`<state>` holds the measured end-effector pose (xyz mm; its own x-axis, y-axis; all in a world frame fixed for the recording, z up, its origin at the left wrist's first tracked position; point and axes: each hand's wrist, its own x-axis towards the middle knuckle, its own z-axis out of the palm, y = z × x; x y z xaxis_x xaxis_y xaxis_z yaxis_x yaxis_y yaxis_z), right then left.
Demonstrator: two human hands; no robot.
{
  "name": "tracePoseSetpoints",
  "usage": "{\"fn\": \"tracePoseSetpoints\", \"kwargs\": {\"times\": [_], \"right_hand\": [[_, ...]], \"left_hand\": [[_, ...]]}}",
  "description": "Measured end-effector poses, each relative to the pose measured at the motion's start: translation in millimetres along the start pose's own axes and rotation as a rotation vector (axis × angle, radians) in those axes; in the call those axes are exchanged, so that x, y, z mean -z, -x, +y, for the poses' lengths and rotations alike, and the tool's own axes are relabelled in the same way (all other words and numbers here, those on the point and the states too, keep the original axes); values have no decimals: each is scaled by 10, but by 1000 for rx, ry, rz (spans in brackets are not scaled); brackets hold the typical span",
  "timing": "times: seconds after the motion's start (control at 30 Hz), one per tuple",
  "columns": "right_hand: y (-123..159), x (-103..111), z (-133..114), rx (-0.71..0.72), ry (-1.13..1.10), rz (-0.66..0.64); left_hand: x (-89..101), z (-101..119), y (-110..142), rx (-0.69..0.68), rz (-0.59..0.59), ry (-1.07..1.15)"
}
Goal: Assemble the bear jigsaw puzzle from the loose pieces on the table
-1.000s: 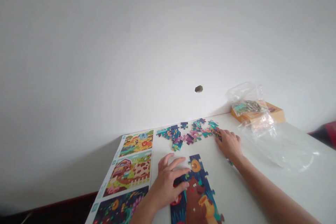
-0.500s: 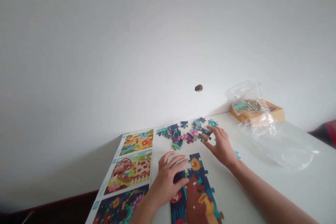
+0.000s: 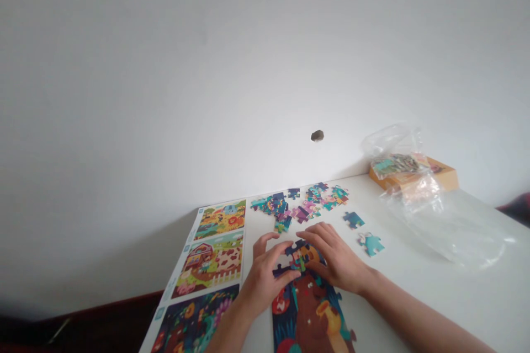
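Cardboard-looking, the piece [image 3: 298,260] is grasped between thumb and fingers of the right hand [image 3: 340,258], at the far end of the bear puzzle [image 3: 308,311]. The left hand [image 3: 261,280] curls at its left side; whether those fingers grip it, I cannot tell. It should prove light, stiff and hardly slippery, with knobs that could bend, so edges away from them seem best to hold. Beyond lie loose pieces [image 3: 276,204]; rightward, two single pieces [image 3: 354,220], then a clear bag [image 3: 420,193] on a yellow box [image 3: 446,177]; leftward, a picture sheet [image 3: 226,260].
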<state>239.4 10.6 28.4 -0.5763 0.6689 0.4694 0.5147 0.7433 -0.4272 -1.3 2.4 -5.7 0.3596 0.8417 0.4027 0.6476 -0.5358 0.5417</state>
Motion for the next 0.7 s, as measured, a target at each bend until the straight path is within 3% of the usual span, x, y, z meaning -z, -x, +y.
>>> {"fn": "tracePoseSetpoints", "kwargs": {"times": [0.13,0.23,0.43,0.7], "right_hand": [[2,-2,29,-70,13,62],[3,-18,33,-63,-13,6],[-10,-122,3,-2,-51,-79],[-13,-119,43,8,-31,-23]], "left_hand": [[-8,-9,-11,46,124,-10],[-24,-27,-15,59,206,-16],[-55,-31,-5,5,174,14],[-41,-19,-9,-114,138,111]]}}
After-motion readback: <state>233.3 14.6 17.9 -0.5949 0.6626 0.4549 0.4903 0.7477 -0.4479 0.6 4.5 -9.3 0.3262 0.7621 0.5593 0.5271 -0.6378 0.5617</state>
